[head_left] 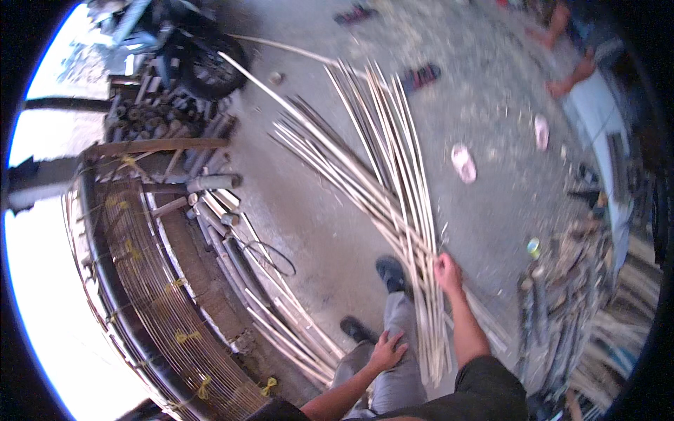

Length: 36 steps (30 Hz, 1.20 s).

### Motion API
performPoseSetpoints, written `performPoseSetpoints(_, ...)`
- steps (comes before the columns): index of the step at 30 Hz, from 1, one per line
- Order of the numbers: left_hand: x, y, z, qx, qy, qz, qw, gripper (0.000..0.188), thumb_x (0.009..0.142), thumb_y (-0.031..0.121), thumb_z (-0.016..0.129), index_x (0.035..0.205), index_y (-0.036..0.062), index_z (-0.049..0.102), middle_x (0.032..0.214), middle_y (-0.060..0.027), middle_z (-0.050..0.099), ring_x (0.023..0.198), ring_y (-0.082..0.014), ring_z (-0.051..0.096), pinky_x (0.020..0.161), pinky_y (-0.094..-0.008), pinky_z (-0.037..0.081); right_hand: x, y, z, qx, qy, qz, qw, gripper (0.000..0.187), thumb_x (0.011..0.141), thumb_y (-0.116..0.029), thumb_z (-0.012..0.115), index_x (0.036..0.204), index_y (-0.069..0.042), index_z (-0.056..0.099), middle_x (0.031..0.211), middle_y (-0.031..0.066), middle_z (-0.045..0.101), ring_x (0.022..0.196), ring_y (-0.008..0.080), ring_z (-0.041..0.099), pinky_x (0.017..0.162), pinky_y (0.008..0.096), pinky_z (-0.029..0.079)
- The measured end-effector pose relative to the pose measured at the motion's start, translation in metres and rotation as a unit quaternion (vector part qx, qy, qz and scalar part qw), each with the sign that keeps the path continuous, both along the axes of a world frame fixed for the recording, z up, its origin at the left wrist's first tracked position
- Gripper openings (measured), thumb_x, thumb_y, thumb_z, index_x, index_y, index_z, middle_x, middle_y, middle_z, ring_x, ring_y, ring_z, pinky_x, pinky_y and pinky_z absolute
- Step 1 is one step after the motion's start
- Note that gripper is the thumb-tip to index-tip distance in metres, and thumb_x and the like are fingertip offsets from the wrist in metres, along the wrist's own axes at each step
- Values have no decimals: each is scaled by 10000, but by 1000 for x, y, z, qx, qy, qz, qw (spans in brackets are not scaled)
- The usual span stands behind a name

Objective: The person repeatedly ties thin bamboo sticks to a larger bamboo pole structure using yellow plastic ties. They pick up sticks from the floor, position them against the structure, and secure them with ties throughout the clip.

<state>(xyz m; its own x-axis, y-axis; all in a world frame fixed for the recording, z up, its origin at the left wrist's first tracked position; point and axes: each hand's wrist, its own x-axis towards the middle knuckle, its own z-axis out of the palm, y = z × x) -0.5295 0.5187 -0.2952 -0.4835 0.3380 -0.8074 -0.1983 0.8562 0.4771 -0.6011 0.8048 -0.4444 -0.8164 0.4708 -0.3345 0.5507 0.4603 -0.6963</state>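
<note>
Long split bamboo strips (404, 210) lie on the floor in two crossing bundles that fan out away from me. At their right edge, just past the crossing, is my right hand (447, 272), its fingers curled closed on a bamboo strip; the fingertips are partly hidden. My left hand (387, 352) rests on my grey-trousered leg with its fingers apart and nothing in it. The near ends of the strips (434, 351) run between my leg and my right forearm.
To the left stands a slatted bamboo bench (161, 281) tied with yellow knots, with bamboo poles (232, 263) beside it. A motorcycle (203, 67) is at the far left. Pink slippers (463, 163) lie beyond. At right are wood pieces (551, 316) and a seated person (593, 98).
</note>
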Motion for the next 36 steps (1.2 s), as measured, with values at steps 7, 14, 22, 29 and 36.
performPoseSetpoints(7,-28,-69,85,-14,-1,57,998,522,918,420,544,1308,73,527,1169,-277,597,1127,-445,547,964,-480,457,-139,-38,317,-47,294,-5,955,202,972,-222,544,1060,-40,542,663,42,544,575,141,534,543,285,436)
performPoseSetpoints(14,-128,-142,277,98,397,288,866,436,966,278,522,1315,19,492,1281,-250,527,1209,-399,499,1040,-437,393,-247,-202,631,-322,391,142,850,274,1048,-269,389,1197,-79,519,661,-73,312,508,1,254,428,185,220)
performPoseSetpoints(22,23,-264,418,194,374,622,660,275,1005,234,483,1170,30,566,913,-113,615,712,-151,564,687,-284,477,-179,-485,725,-694,144,199,676,211,1046,-325,380,1166,-174,466,641,-67,307,485,20,261,405,180,223)
performPoseSetpoints(29,229,-361,485,-245,529,586,563,174,830,239,728,855,88,645,749,-90,590,638,-279,563,589,-387,429,-42,-666,640,-684,-12,327,652,186,1038,-285,383,1124,-123,417,763,48,551,617,170,610,589,355,565)
performPoseSetpoints(36,319,-442,516,-419,456,530,579,193,912,255,603,840,85,657,795,-90,634,759,-294,593,700,-405,408,23,-733,597,-522,-185,486,676,245,1012,-312,470,1144,-107,487,953,55,623,810,163,653,724,323,553)
